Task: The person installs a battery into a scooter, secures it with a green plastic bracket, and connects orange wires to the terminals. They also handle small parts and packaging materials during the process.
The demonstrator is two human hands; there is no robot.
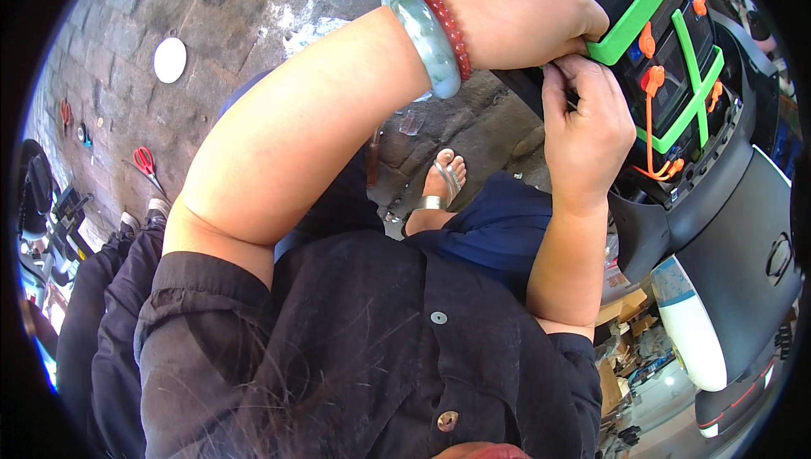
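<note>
My left hand (523, 12), with a jade-like bangle and red bead bracelet on the wrist, reaches across and pinches a green strap (640, 15). Just below it, my right hand (589, 123) has its thumb and fingertips closed at the strap's near edge, where a small bit of green shows between the hands. The strap runs over black battery blocks (662, 82) in the open body of a scooter. Other green straps (697, 94) cross on the blocks. Orange cables with orange terminal covers (654, 78) connect there. My fingers partly hide the strap's end.
A scooter seat or body panel (735, 250) stands at right, beside a white and blue part (694, 326) and opened cardboard (624, 307). Red-handled scissors (144, 160) and a white disc (170, 60) lie on the stone paving. Another person's dark-trousered legs (120, 294) are at left.
</note>
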